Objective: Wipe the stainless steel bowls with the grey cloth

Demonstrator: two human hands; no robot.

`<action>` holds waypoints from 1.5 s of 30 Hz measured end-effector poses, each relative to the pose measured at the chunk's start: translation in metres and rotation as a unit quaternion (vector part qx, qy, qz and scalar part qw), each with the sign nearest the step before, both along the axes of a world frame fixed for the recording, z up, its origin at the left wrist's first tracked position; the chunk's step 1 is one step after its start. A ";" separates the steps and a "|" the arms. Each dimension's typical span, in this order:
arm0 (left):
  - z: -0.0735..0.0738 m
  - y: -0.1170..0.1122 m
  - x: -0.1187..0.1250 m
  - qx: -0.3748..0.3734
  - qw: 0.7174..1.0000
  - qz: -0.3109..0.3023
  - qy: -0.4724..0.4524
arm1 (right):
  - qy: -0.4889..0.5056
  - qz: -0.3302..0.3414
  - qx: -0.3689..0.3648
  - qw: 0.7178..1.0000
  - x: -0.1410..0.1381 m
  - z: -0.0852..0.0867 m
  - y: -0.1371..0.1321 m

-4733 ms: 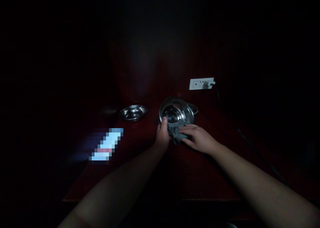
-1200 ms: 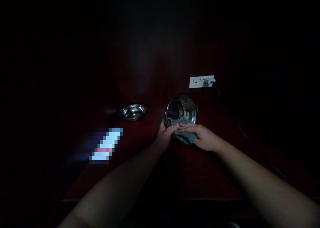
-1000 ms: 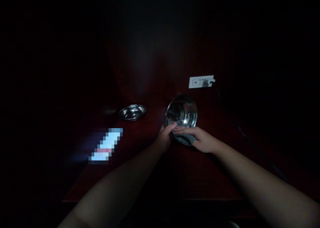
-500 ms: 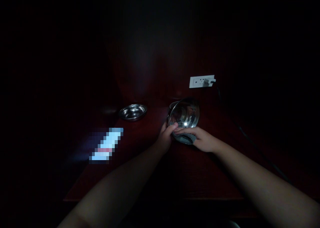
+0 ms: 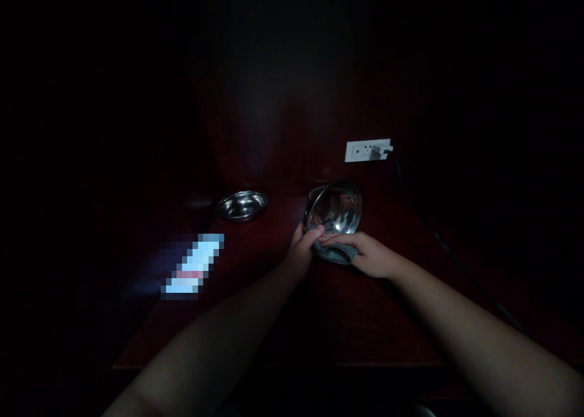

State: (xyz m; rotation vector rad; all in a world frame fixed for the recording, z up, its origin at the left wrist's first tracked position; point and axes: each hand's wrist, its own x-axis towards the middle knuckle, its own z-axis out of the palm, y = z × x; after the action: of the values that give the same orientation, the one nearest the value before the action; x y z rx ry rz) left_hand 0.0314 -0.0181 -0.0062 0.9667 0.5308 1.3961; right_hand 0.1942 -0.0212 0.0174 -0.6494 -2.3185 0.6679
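A shiny metal bowl [image 5: 349,205] is tilted on its side, its open mouth turned toward me. My left hand [image 5: 303,246] grips its near left rim, thumb on the inner side and fingers hidden behind. A grey-green cloth [image 5: 336,254] lies over the bowl's lower rim, and my right hand [image 5: 371,255] is closed on it, pressing it against the metal. Part of the cloth reaches into the bowl. Behind the bowl's left edge shows a pale rim of something I cannot make out.
A shallow metal bowl [image 5: 243,206] stands to the left on the dark red table [image 5: 387,332]. A bright blurred-out screen [image 5: 194,265] lies near the left edge. On the back wall is a white socket [image 5: 367,150] with a plug, its cable [image 5: 456,262] running down the right side.
Almost nothing differs. The whole view has shifted very slightly; both hands, the cloth and the tilted bowl keep their places.
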 end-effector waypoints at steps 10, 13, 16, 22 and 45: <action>0.001 0.000 0.000 0.003 1.000 -0.005 -0.001 | -0.018 -0.005 0.010 1.000 0.003 0.000 0.003; 0.002 -0.001 0.000 0.005 1.000 -0.005 0.003 | -0.019 -0.014 0.009 1.000 0.003 -0.001 0.003; 0.002 -0.001 0.000 0.014 1.000 0.001 0.008 | -0.019 -0.023 0.003 1.000 0.004 -0.002 0.003; 0.003 -0.003 0.001 0.025 0.999 0.010 0.019 | -0.034 -0.037 0.019 0.999 0.006 -0.004 0.005; 0.007 -0.005 0.002 0.021 1.000 0.019 0.006 | -0.115 -0.098 0.084 0.985 0.008 -0.002 0.007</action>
State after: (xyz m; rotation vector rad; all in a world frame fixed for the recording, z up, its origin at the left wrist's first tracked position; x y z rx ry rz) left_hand 0.0334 -0.0228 0.0011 1.0038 0.5318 1.4415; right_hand 0.2025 -0.0144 0.0153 -0.9007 -2.4449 0.3169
